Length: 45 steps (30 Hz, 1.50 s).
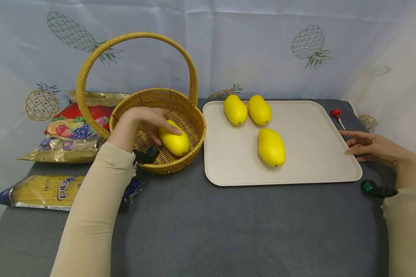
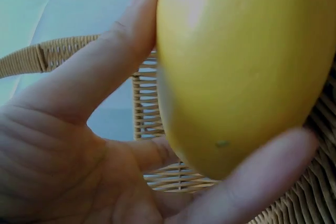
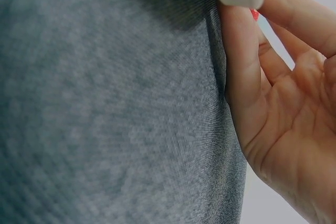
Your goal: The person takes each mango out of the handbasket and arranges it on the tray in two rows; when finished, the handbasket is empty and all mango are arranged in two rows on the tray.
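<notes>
My left hand (image 1: 149, 122) reaches into the wicker basket (image 1: 166, 169) and holds a yellow mango (image 1: 176, 143). In the left wrist view, the fingers (image 2: 252, 182) and thumb lie around the mango (image 2: 236, 61), close to the woven wall; whether it rests on the basket's bottom I cannot tell. To the right lies a beige tray (image 1: 308, 146) carrying three more mangoes, two at the back and a third mango (image 1: 272, 147) near the middle. At the tray's right edge my right hand (image 1: 378, 149) pinches the rim, one fingertip hidden beneath it in the right wrist view.
A red lollipop (image 1: 336, 113) lies behind my right hand. Left of the basket are a colourful candy bag (image 1: 72, 132) and a pasta packet (image 1: 45, 190), partly behind my left sleeve. The basket's tall handle (image 1: 138, 35) arches over the opening. Grey cloth (image 1: 228, 227) covers the table.
</notes>
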Tool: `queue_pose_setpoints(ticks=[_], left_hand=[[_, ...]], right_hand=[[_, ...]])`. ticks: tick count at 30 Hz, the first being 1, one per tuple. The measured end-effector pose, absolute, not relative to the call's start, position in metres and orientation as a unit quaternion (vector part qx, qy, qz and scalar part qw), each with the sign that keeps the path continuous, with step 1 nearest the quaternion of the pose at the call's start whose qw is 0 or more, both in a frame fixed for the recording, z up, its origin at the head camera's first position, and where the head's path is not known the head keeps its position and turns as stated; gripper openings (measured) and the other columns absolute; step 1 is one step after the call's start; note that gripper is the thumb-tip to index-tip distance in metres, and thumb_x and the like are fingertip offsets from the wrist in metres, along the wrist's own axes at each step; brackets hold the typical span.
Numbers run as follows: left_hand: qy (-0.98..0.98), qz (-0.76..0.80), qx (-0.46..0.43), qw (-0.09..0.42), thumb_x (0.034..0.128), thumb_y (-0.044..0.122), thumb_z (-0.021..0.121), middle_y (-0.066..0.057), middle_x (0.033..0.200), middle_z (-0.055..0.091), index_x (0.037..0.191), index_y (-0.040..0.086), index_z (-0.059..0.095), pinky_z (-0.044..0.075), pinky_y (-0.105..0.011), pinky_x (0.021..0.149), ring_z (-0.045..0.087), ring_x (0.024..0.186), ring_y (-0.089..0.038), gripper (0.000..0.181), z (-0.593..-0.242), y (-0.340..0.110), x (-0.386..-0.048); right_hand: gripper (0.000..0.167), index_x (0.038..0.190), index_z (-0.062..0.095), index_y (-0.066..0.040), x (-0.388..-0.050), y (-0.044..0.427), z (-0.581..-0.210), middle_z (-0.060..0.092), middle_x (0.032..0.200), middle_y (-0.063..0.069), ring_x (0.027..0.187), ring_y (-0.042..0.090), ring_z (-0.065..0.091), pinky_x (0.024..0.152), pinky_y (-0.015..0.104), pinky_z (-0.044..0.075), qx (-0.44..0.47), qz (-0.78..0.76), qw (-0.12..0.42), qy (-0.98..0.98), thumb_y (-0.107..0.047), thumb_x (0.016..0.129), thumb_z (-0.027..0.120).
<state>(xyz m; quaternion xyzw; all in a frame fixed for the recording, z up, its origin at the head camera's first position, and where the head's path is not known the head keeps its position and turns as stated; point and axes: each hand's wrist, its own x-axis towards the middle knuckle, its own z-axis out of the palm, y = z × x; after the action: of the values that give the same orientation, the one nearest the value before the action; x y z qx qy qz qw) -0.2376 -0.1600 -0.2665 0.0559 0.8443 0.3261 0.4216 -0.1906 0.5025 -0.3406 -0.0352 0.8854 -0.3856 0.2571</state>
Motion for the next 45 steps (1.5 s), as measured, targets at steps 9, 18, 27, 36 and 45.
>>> queue_pose_setpoints(ticks=[9,18,27,36,45], left_hand=[[0.816,0.372,0.063,0.437,0.0940,0.029,0.065,-0.022,0.141,0.031,0.147,0.007,0.018,0.062,-0.037,0.081,0.053,0.112,-0.031,0.074,-0.272,-0.156,-0.240],[0.818,0.381,0.080,0.424,0.0927,0.026,0.068,-0.020,0.145,0.029,0.150,0.014,0.017,0.060,-0.044,0.089,0.049,0.122,-0.036,0.077,-0.270,-0.159,-0.242],[0.798,0.459,0.124,0.372,0.0937,0.022,0.066,-0.012,0.148,0.030,0.149,0.017,0.023,0.057,-0.049,0.094,0.049,0.126,-0.034,0.070,-0.241,-0.155,-0.232],[0.741,0.548,0.171,0.349,0.0916,0.015,0.064,-0.013,0.142,0.039,0.147,0.030,0.028,0.058,-0.049,0.091,0.056,0.119,-0.033,0.068,-0.224,-0.120,-0.213],[0.725,0.568,0.195,0.337,0.0897,0.016,0.070,-0.016,0.133,0.053,0.148,0.036,0.028,0.059,-0.040,0.081,0.065,0.104,-0.029,0.075,-0.230,-0.080,-0.195]], right_hand=[[0.066,0.154,0.023,-0.042,-0.190,0.502,-0.340,0.057,0.106,-0.022,0.093,0.002,0.063,0.076,0.025,0.055,-0.040,-0.390,0.256,0.884,-0.012,0.102,0.051],[0.066,0.154,0.022,-0.042,-0.192,0.502,-0.341,0.056,0.105,-0.022,0.092,0.002,0.063,0.076,0.026,0.055,-0.034,-0.385,0.259,0.885,-0.013,0.102,0.052],[0.067,0.155,0.022,-0.041,-0.192,0.502,-0.341,0.057,0.105,-0.023,0.093,0.001,0.063,0.076,0.025,0.056,-0.031,-0.385,0.257,0.886,-0.013,0.102,0.052],[0.068,0.156,0.020,-0.040,-0.191,0.504,-0.342,0.056,0.106,-0.023,0.094,0.000,0.063,0.076,0.024,0.055,-0.035,-0.381,0.259,0.887,-0.013,0.102,0.052],[0.067,0.154,0.022,-0.042,-0.192,0.503,-0.342,0.057,0.104,-0.022,0.094,0.001,0.063,0.077,0.025,0.056,-0.026,-0.386,0.259,0.885,-0.014,0.102,0.052]])
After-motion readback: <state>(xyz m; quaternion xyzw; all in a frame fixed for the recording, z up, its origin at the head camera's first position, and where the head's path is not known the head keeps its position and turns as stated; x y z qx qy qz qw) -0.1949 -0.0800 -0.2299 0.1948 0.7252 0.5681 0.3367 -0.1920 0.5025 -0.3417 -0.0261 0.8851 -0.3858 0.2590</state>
